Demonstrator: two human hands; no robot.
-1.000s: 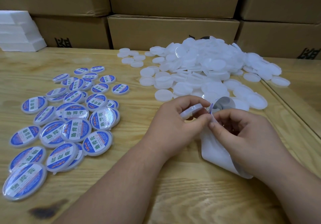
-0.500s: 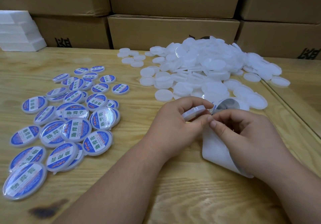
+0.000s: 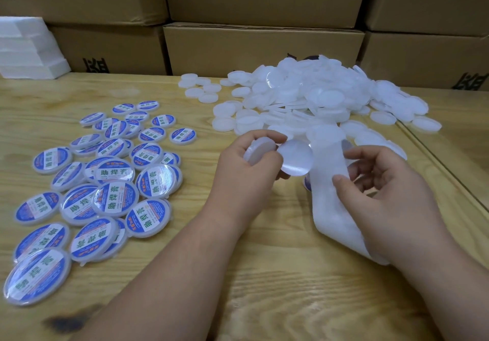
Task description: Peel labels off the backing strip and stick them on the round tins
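My left hand (image 3: 246, 171) grips a blank white round tin (image 3: 258, 150) tilted on edge, and its fingertips also pinch a round label (image 3: 295, 158) whose pale back faces me. The label hangs free just left of the white backing strip (image 3: 328, 155). My right hand (image 3: 383, 181) holds that strip, thumb pressed on its front, and the strip curls down under the wrist to the table. A pile of blank white tins (image 3: 317, 94) lies behind my hands. Labelled blue-and-white tins (image 3: 113, 197) are spread at the left.
The wooden table (image 3: 264, 287) has a seam and a raised edge at the right. Stacked cardboard boxes (image 3: 264, 49) line the back. White foam blocks (image 3: 26, 49) sit at the back left. A dark stain marks the wood near the front left.
The label has come off the backing strip and now sits in my left fingertips. My hands have moved apart, and the strip stands straighter in my right hand.
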